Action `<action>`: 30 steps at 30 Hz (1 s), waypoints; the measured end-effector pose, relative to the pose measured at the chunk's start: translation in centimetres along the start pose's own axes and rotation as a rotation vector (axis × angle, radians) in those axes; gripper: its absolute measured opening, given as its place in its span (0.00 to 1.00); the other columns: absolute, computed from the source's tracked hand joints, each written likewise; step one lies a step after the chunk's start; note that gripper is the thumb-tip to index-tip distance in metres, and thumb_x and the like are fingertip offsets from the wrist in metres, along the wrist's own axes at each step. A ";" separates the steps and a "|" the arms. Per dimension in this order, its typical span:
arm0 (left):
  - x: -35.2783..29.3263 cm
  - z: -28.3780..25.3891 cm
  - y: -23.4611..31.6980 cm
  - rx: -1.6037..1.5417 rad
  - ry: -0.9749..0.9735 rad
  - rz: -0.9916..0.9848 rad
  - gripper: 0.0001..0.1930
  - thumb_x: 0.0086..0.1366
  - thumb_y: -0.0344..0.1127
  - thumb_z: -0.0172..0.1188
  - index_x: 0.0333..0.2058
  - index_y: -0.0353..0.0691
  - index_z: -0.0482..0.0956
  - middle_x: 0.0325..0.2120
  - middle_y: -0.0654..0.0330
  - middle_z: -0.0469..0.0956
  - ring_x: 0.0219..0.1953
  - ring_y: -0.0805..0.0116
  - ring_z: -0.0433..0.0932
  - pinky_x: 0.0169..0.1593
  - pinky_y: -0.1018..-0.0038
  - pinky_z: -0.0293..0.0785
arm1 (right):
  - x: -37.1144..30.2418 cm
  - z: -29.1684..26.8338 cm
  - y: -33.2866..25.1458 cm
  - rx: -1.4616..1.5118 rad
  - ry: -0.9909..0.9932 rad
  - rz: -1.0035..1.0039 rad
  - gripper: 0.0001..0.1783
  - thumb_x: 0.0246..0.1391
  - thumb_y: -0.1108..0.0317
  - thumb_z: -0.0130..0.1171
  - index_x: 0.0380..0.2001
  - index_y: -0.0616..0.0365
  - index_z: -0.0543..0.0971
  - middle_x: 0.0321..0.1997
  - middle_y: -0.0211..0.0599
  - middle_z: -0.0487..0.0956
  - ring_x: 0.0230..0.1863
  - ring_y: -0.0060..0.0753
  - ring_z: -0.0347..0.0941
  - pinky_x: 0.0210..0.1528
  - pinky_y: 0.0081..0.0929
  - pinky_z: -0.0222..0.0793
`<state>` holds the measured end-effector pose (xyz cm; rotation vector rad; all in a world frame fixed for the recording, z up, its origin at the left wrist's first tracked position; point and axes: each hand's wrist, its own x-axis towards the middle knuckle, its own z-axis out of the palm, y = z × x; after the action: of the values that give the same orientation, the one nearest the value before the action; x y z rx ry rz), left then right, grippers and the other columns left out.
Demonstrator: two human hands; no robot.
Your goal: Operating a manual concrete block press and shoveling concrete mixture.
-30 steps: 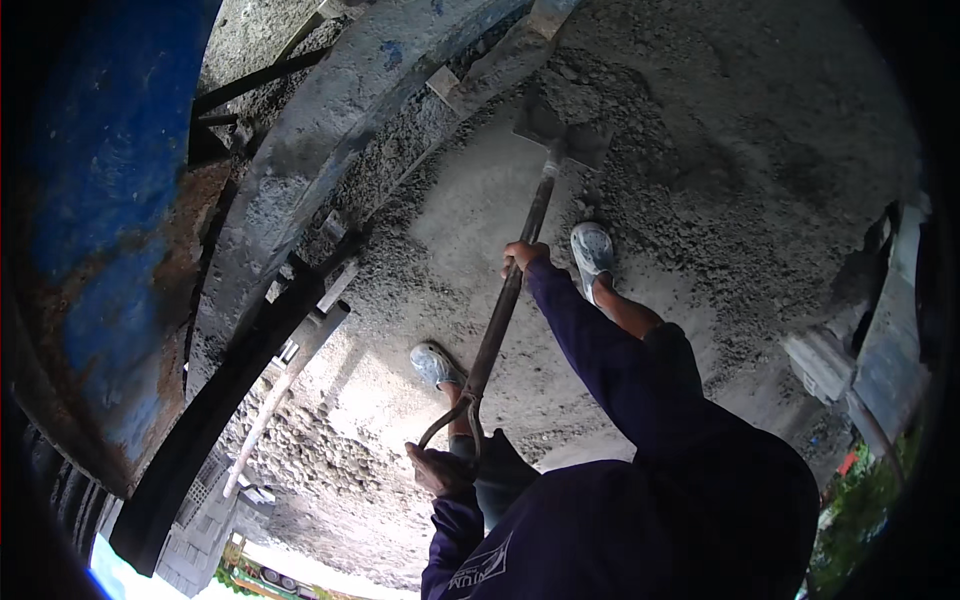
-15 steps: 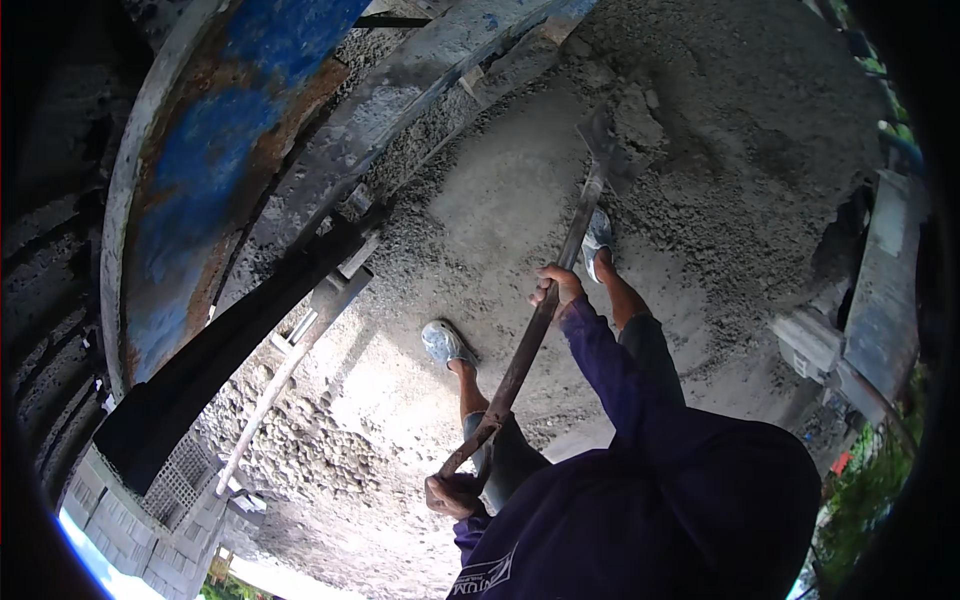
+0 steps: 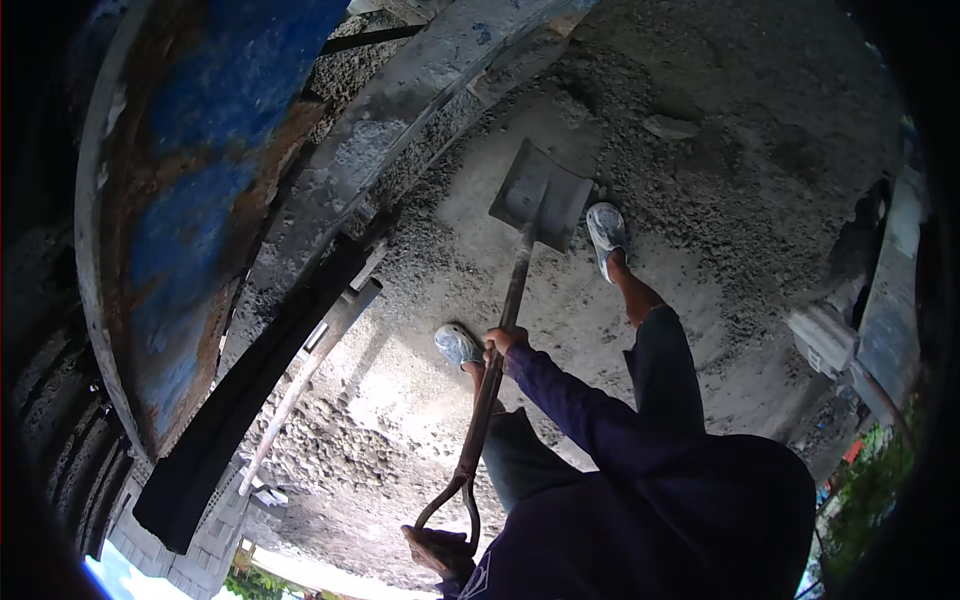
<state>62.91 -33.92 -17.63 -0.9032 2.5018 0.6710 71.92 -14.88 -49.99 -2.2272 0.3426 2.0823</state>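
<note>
Left hand (image 3: 438, 552), fingers closed on looped grip (image 3: 463, 477) of long brown-shafted shovel (image 3: 484, 405), right hand (image 3: 506, 339), fingers wrapped round its shaft, square grey metal blade (image 3: 522, 195) ahead of right fingers, grey-white shoe (image 3: 605, 235) just beside blade, gritty grey ground (image 3: 700, 350) below.

Shovel blade (image 3: 548, 196): matt grey metal, fairly smooth, dusty
Shovel shaft (image 3: 482, 410): dull, worn brown; wood or metal unclear
Blue panel (image 3: 195, 225): painted metal, patchily rusted
Purple sleeve (image 3: 570, 400): matt cloth
Clogs (image 3: 605, 228): plastic-looking, dust-smeared
Ground (image 3: 665, 360): rough, gritty, matt
Pebbles (image 3: 335, 445): loose, coarse stone
</note>
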 end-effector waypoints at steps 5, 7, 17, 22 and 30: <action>-5.5 24.9 5.9 -0.072 -0.469 0.231 0.33 0.66 0.66 0.45 0.17 0.41 0.66 0.07 0.58 0.68 0.09 0.66 0.66 0.17 0.69 0.69 | 11.9 -3.7 -31.0 0.023 -0.138 -0.203 0.02 0.51 0.74 0.56 0.28 0.62 0.74 0.19 0.39 0.72 0.14 0.43 0.72 0.18 0.46 0.69; -4.4 29.0 7.7 -0.073 -0.439 0.268 0.33 0.64 0.68 0.46 0.16 0.43 0.64 0.07 0.58 0.67 0.07 0.69 0.64 0.13 0.73 0.64 | 12.2 -1.5 -32.7 0.083 -0.128 -0.325 0.03 0.50 0.76 0.57 0.27 0.64 0.75 0.19 0.40 0.73 0.15 0.43 0.72 0.19 0.45 0.69; -6.8 26.8 -2.0 -0.183 -0.288 0.421 0.33 0.68 0.60 0.49 0.13 0.39 0.65 0.05 0.60 0.64 0.08 0.71 0.63 0.17 0.74 0.62 | 12.7 -6.9 -28.4 0.159 -0.201 -0.285 0.04 0.47 0.77 0.59 0.23 0.62 0.74 0.18 0.38 0.72 0.15 0.35 0.68 0.16 0.34 0.68; -10.4 17.1 -4.1 -0.227 -0.213 0.509 0.31 0.67 0.60 0.48 0.14 0.42 0.62 0.06 0.66 0.57 0.09 0.73 0.59 0.16 0.74 0.53 | 3.1 -10.7 -23.0 0.202 -0.259 -0.197 0.05 0.47 0.74 0.61 0.23 0.60 0.74 0.17 0.37 0.72 0.15 0.36 0.69 0.18 0.37 0.69; -20.2 7.5 5.4 -0.028 -0.535 1.185 0.23 0.66 0.49 0.54 0.25 0.31 0.73 0.15 0.58 0.69 0.19 0.70 0.66 0.22 0.69 0.61 | -15.7 -22.4 -26.9 0.558 -0.389 -0.360 0.08 0.48 0.65 0.60 0.24 0.51 0.70 0.19 0.32 0.67 0.18 0.38 0.68 0.25 0.47 0.68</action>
<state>75.21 -16.36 -11.84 0.8015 2.2865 1.0705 98.56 8.42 -35.34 -1.4180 0.3933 1.8703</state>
